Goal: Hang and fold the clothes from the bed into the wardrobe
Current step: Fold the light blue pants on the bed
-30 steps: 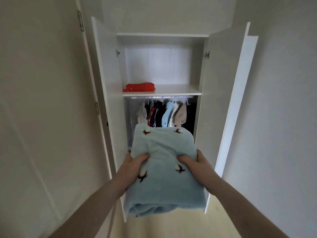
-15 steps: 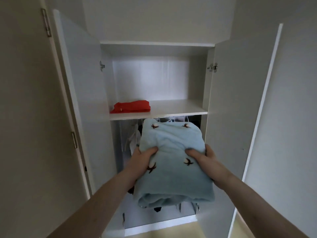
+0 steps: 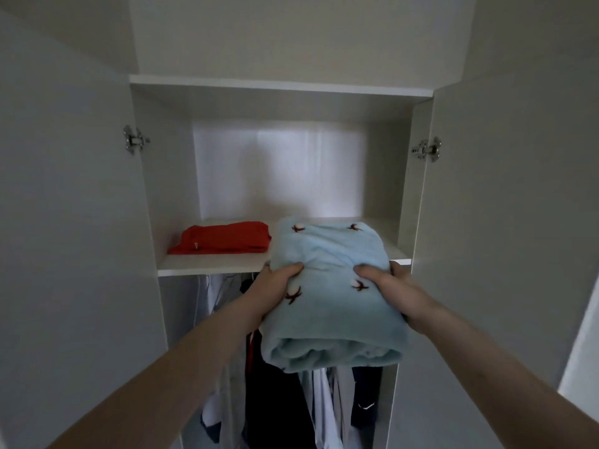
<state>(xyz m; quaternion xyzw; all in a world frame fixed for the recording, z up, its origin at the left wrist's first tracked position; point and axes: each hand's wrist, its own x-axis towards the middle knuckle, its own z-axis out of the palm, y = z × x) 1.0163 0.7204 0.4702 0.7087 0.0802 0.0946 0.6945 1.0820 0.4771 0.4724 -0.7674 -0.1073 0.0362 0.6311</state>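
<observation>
- White wardrobe [image 3: 291, 89] stood with both doors swung wide, its upper shelf [image 3: 207, 266] lit from behind.
- On the shelf's left part lay a folded red garment [image 3: 223, 237].
- Below the shelf, hanging clothes [image 3: 278, 400] in dark, white and pale blue filled the lower compartment.
- Left hand [image 3: 275, 286] held a folded light-blue blanket [image 3: 330, 286] with small dark motifs, thumb pressed on top, grip clamped on its left edge.
- The blanket's far end lay over the shelf's right part, just beside the red garment; its near, rolled end overhung the front edge.
- Right hand [image 3: 389, 283] was clamped on the blanket's right edge, thumb on top.
</observation>
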